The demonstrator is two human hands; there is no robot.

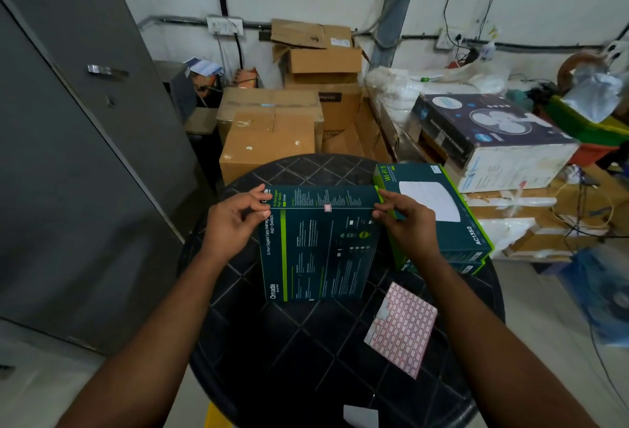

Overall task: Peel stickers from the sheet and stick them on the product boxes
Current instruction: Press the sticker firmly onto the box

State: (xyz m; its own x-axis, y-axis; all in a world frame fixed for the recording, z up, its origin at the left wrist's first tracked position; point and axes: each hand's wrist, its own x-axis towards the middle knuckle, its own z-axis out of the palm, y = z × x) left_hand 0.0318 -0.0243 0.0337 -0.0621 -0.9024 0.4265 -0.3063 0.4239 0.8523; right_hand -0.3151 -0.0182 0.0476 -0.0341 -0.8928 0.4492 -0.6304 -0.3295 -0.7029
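A: What are the hands doing at this moment?

B: Both are gripping the dark teal Omada switch box [320,243] at the centre of the frame, on the black round table [306,359]. The left hand [235,220] is pinching the box's upper left corner between thumb and curled fingers; the right hand [405,220] is pinching the upper right corner the same way. Neither is carrying a sticker.

A: So which step is this?

B: I am reading it as the end of 1 box's turn. A small pink sticker [327,208] is sitting on the box, across the edge between its 2 visible faces, roughly midway between the hands. The hands seem to be turning or shifting the box rather than sticking anything.

A: Where is the sheet?

B: The pink sticker sheet [403,329] is lying flat in the lower right of the table, apart from the box, with its upper left corner already showing bare backing.

A: And next?

B: Probably this box is going aside and another is coming up. 2 AC1350 Wi-Fi boxes [439,213] are stacked just right of centre, touching the right hand's far side. I cannot tell whether they carry stickers. A hand will need to let go, reach for the sheet, and lift a sticker by its edge.
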